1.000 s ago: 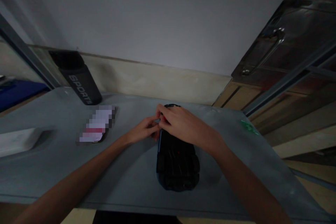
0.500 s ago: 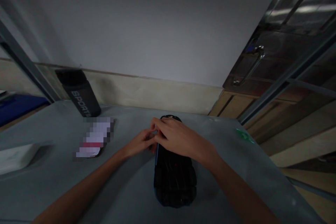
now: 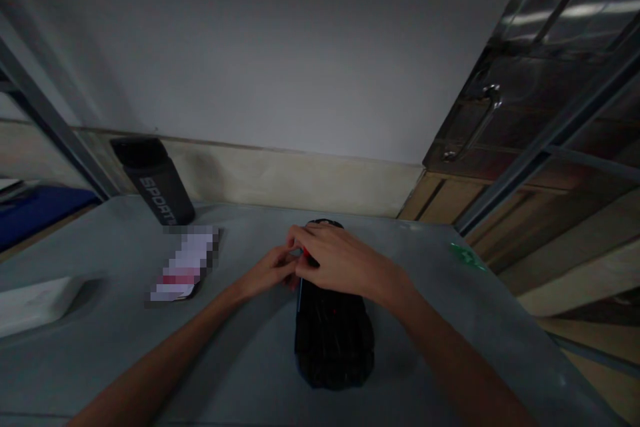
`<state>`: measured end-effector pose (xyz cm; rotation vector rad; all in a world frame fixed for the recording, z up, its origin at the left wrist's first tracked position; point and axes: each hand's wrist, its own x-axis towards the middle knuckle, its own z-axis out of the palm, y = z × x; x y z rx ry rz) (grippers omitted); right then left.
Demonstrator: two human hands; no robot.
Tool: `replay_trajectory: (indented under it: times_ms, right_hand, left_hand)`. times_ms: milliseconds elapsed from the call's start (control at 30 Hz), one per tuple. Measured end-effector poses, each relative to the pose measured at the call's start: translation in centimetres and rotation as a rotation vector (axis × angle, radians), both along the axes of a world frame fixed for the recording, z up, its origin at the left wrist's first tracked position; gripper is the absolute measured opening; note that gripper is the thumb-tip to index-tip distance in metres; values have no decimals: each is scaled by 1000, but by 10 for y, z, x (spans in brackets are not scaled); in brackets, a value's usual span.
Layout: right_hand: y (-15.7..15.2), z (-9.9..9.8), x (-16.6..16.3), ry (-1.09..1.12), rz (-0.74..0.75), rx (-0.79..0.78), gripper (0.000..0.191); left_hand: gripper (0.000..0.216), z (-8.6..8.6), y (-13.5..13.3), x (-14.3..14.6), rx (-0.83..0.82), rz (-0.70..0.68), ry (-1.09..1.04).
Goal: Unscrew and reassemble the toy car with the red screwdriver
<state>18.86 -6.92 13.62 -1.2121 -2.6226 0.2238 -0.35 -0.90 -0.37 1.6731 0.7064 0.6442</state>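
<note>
A black toy car point(image 3: 334, 340) with a bluish edge lies on the table, apparently with its underside up and its long side pointing away from me. Over its far half is my right hand point(image 3: 335, 257), fingers bent and closed. Between that hand's thumb and forefinger a small red thing point(image 3: 306, 251) shows; most of it is hidden. From the left, my left hand point(image 3: 273, 270) meets the car's side with its fingers pinched together close to the right fingertips. What the left fingers hold, if anything, is hidden.
On the left of the grey table point(image 3: 240, 360) are a dark bottle point(image 3: 161, 187), a phone point(image 3: 185, 263) with a blurred-out screen and a white box-like object point(image 3: 37, 303). A green wrapper point(image 3: 467, 256) lies near the right edge. A wall point(image 3: 280, 80) rises behind the table.
The red thing between my right fingers shows more clearly than before. My hands and the car have hardly moved; the view has shifted slightly.
</note>
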Motion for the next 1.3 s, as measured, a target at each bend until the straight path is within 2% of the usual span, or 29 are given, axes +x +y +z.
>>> replay_trajectory:
  times_ms: [133, 467, 600, 700, 867, 1100, 1200, 1300]
  right_hand:
    - [2, -4, 1, -58, -43, 3, 14]
    - [0, 2, 3, -9, 42, -52, 14]
    - [1, -1, 2, -20, -32, -4, 9]
    - [3, -3, 3, -54, -84, -5, 15]
    - [3, 1, 4, -65, -47, -50, 16]
    - [-1, 4, 1, -21, 4, -31, 13]
    - [0, 2, 0, -35, -44, -7, 11]
    - [2, -1, 1, -74, -78, -6, 19]
  left_hand:
    - [30, -3, 1, -2, 19, 0, 26]
    - [36, -5, 2, -2, 3, 9, 16]
    - [36, -3, 1, -2, 13, 4, 8]
    - [41, -2, 1, -2, 21, -15, 11]
    - [48, -1, 3, -1, 27, -32, 12]
    - [36, 5, -2, 0, 28, -10, 5]
    - [32, 6, -2, 0, 30, -9, 8]
    - [30, 5, -1, 0, 30, -6, 14]
